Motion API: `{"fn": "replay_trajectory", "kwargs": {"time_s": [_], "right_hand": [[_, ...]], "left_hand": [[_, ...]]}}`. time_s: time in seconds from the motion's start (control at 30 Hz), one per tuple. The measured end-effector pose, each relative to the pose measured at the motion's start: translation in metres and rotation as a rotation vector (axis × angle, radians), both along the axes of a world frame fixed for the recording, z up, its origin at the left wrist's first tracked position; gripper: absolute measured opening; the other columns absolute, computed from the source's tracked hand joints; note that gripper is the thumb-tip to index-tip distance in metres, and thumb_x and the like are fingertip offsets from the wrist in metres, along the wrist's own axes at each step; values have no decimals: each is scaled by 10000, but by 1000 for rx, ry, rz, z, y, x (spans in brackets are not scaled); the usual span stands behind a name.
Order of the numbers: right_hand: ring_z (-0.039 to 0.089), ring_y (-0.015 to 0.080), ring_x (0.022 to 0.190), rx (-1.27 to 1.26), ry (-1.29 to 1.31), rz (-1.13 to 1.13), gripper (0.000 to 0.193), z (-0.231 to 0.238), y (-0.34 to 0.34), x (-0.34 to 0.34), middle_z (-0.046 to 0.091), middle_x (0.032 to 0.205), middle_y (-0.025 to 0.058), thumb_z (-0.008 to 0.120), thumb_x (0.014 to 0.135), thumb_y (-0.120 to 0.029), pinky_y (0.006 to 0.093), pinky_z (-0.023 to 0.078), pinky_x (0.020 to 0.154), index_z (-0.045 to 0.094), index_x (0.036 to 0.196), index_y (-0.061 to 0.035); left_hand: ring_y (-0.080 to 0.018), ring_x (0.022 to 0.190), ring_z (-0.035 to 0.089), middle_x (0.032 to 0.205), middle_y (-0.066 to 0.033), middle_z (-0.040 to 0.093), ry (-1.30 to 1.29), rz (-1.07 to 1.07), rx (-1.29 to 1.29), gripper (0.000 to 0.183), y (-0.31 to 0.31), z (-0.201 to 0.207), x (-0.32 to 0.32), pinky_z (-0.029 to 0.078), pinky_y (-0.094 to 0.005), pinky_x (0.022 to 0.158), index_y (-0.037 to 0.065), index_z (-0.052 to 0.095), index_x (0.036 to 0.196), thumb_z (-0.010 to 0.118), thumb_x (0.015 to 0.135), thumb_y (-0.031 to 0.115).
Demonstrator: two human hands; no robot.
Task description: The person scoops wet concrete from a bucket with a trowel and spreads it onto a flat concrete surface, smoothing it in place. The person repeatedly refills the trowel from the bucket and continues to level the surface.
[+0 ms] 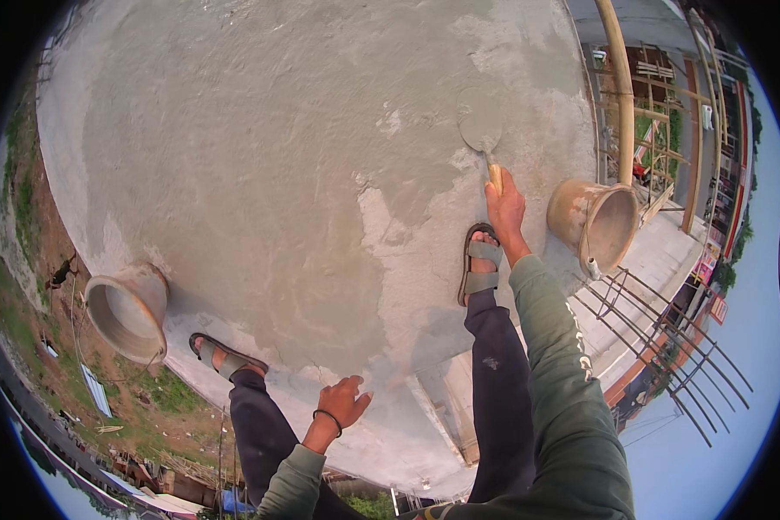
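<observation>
My right hand [506, 211] is closed around the wooden handle of a trowel [479, 126]. The trowel's rounded blade lies against wet grey mortar [277, 156] and is smeared with it, so its outline is partly lost. My left hand [341, 404], with a dark band at the wrist, hovers near my knees, holding nothing, its thumb apart from the loosely bent fingers. A worn bucket [572, 212] stands at the right, just beyond my right hand. Another bucket [128, 310] is at the left, beside my sandalled foot.
Drier, rougher patches [386, 225] show in the slab near my right foot. Steel reinforcing bars [659, 347] stick out past the right edge. A bamboo pole [617, 87] rises behind the right bucket. The slab's left edge drops to grassy ground [173, 394] far below.
</observation>
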State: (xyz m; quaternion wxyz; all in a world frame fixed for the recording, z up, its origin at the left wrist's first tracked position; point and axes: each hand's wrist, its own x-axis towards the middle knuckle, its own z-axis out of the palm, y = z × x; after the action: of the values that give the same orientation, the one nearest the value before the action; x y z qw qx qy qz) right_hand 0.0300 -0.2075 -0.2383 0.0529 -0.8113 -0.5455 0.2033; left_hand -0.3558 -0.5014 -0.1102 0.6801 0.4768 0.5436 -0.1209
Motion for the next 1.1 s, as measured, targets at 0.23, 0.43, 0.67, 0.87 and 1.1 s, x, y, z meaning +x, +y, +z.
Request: {"fn": "replay_trajectory", "kwargs": {"time_s": [0.23, 0.43, 0.67, 0.87, 1.1], "right_hand": [[669, 337, 764, 40, -91, 437, 463, 18, -44, -21, 650, 886, 102, 731, 835, -192, 455, 536, 619, 589, 1275, -217], [679, 324, 774, 105, -226, 488, 459, 3, 51, 10, 659, 860, 77, 736, 846, -258, 450, 536, 618, 587, 1280, -240], [663, 450, 950, -20, 76, 205, 432, -19, 80, 19, 704, 1036, 206, 642, 898, -361, 529, 519, 816, 597, 1293, -192], [656, 462, 978, -100, -73, 3, 429, 15, 5, 51, 699, 1011, 239, 614, 904, -371, 522, 506, 845, 609, 1251, -118], [656, 463, 922, -130, 276, 156, 379, -6, 9, 9, 688, 960, 254, 594, 926, -346, 513, 512, 799, 605, 1201, -84]], "left_hand": [[-319, 914, 680, 994, -135, 705, 5, 7, 20, 418, 5, 0, -3, 482, -480, 814, 59, 608, 1182, 646, 906, 370], [-316, 907, 683, 999, -135, 706, 1, 0, 40, 408, 4, -1, -3, 479, -481, 814, 56, 611, 1173, 658, 898, 355], [-314, 909, 682, 999, -131, 706, -5, 2, 17, 410, 4, -1, 1, 479, -479, 817, 57, 610, 1172, 661, 897, 356], [-307, 927, 681, 993, -135, 703, 1, 22, 8, 412, 5, -1, -3, 481, -476, 821, 59, 611, 1180, 658, 899, 357], [-301, 932, 687, 1004, -136, 705, -18, -3, 11, 412, 1, 5, -3, 482, -484, 824, 45, 604, 1181, 655, 905, 347]]}}
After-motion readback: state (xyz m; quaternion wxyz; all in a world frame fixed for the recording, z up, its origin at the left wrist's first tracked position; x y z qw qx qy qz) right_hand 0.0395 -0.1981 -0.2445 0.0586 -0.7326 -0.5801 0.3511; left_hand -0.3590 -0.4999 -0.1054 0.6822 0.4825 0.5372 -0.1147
